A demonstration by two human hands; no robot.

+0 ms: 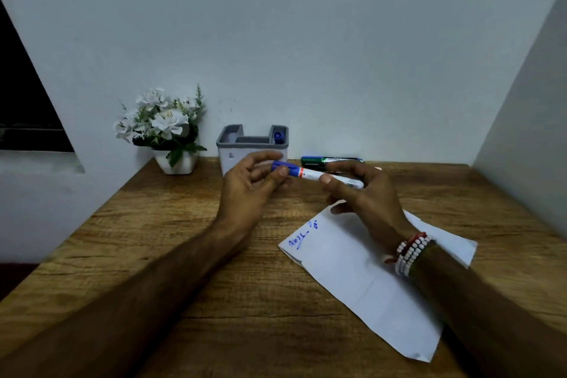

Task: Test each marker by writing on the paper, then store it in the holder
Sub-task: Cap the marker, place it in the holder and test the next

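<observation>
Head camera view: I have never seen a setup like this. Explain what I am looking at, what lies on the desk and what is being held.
There is no machine here. A person wears one camera on the head, so this single picture looks forward and down at their own arms. On the wooden table lie a white paper with blue scribbles, a green marker near the wall, a grey holder with one blue-topped marker inside, and a pot of white flowers. The left hand pinches the blue cap of a white marker; the right hand grips its barrel.
</observation>
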